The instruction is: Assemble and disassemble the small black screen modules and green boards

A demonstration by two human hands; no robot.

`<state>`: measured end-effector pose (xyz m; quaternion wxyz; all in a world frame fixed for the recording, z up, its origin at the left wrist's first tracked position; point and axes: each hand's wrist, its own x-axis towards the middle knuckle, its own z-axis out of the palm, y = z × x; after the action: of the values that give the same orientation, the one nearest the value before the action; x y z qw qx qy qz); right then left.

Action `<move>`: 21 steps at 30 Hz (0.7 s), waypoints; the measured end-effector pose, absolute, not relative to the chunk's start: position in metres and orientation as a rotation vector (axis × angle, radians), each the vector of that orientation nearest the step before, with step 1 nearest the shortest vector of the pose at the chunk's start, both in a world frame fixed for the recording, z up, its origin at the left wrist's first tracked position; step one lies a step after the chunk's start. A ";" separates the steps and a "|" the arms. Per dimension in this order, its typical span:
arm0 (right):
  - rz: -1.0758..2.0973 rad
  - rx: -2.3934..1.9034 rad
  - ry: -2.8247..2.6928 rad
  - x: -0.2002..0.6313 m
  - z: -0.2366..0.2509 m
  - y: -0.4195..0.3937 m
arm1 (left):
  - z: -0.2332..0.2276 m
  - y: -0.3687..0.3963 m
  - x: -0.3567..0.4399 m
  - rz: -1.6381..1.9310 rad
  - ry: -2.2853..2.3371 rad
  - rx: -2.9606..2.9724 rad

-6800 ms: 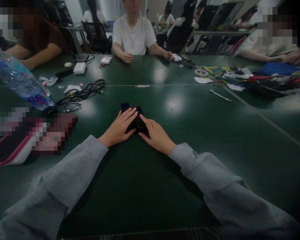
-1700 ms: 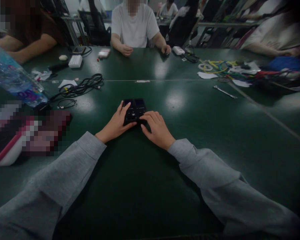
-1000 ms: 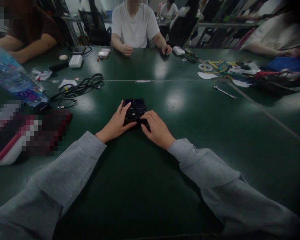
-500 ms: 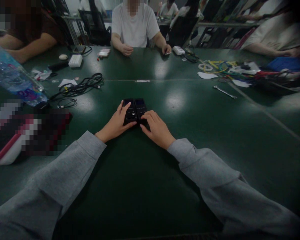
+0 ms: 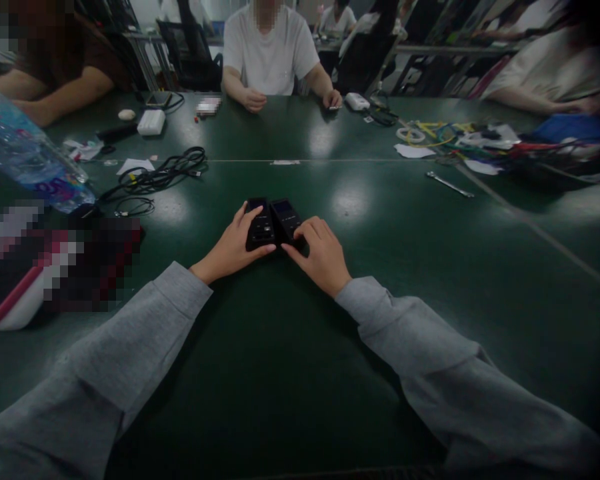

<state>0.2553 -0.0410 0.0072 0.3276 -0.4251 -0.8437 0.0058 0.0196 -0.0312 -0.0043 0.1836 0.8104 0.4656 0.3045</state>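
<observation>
Two small black handheld devices with a screen and buttons lie on the dark green table, close together. Round the left device (image 5: 263, 225) my left hand (image 5: 230, 247) is closed, with the thumb along its near edge and the fingers at its left side and top face. My right hand (image 5: 324, 257) grips the near right part of the right device (image 5: 286, 212), thumb at the near end and fingers on the right side. That device is turned at an angle, so a narrow wedge opens between the two at the near end.
A large plastic bottle (image 5: 45, 160) lies tilted at the left, beside coiled black cables (image 5: 173, 167). To the right are a wrench (image 5: 450, 184) and a heap of coloured wires (image 5: 510, 147). Across the table (image 5: 300, 373) sit other people, one in a white shirt (image 5: 270, 53).
The right device has turned, its near end swinging right, away from the left one. My right hand has shifted slightly right with it. My left hand and the left device have barely moved.
</observation>
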 end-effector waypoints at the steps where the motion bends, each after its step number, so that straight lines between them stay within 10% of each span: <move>1: 0.002 -1.112 -2.208 0.256 0.007 -0.041 | -0.004 -0.031 0.019 0.877 1.305 2.291; 21: 0.201 -1.085 -2.133 0.257 -0.006 -0.032 | 0.005 -0.038 0.023 0.915 1.373 2.374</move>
<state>0.2565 -0.0317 -0.0064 0.3616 -0.4214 -0.8280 0.0780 0.0231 -0.0383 0.0049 0.1249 0.8147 0.4713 0.3139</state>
